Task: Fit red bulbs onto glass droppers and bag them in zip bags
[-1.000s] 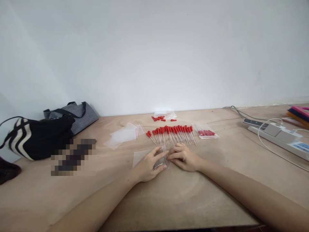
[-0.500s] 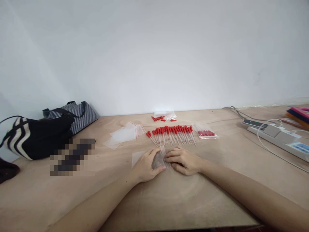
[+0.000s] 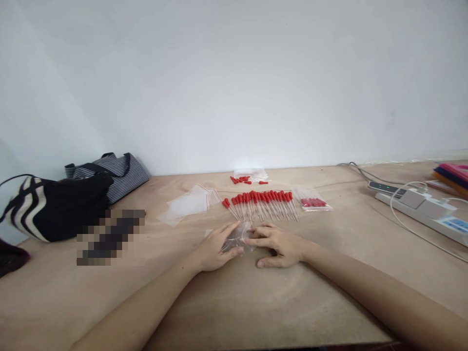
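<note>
A clear zip bag lies flat on the table between my two hands, creased and bulging a little. My left hand grips it, the fingers along its far side and the thumb on the near side. The fingertips of my right hand touch the bag's right end, at its mouth, while the thumb is spread away onto the wood. Just beyond my hands is a row of droppers with red rubber bulbs and clear tubes, side by side, bulbs pointing away from me.
Loose flat zip bags lie to the left of the row. A filled bag of droppers is to its right. Loose red bulbs are behind. Black bags stand left; a power strip with cables lies right.
The bag has shifted slightly left with my left hand and its shape has puckered. My right thumb has moved away from its fingers, and the right fingertips reach further onto the bag.
</note>
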`<state>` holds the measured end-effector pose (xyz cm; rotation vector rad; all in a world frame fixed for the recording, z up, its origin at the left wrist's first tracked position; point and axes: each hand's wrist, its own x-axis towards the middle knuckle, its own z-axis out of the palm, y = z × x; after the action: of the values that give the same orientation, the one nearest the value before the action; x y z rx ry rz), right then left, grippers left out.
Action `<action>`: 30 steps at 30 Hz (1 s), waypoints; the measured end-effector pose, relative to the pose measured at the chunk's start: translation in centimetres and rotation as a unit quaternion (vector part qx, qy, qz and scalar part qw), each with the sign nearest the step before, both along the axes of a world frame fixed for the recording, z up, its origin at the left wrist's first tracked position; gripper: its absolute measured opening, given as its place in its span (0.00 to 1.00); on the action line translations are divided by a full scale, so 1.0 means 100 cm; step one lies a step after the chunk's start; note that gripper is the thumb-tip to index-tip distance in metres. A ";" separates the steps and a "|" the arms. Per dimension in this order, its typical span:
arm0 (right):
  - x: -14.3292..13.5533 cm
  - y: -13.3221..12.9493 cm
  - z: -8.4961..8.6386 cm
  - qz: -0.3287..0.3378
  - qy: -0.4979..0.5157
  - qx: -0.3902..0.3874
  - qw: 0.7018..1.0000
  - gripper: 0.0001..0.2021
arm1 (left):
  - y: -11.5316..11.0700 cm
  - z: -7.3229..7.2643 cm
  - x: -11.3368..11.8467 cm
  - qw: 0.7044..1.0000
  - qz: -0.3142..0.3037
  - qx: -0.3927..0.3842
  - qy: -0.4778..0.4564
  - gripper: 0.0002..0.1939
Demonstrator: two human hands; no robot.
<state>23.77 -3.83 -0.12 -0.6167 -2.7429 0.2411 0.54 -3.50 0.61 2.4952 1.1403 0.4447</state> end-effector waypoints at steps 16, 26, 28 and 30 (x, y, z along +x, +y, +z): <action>-0.002 0.071 0.006 -0.462 0.206 -0.058 0.861 0.06 | 0.000 0.001 0.002 1.000 0.014 -0.007 0.015 0.30; -0.041 0.111 0.013 -0.580 0.125 -0.129 0.795 0.17 | 0.003 -0.005 -0.001 1.000 -0.002 -0.002 0.023 0.31; -0.042 0.113 0.013 -0.585 0.129 -0.143 0.788 0.16 | 0.003 -0.005 -0.002 1.000 -0.002 -0.002 0.020 0.31; -0.041 0.116 0.014 -0.584 0.138 -0.159 0.784 0.14 | 0.003 -0.005 -0.002 1.000 -0.002 0.002 0.013 0.30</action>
<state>19.64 7.74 1.27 -1.9996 -1.5908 0.4183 0.34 -3.18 0.08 2.5143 1.1442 0.4147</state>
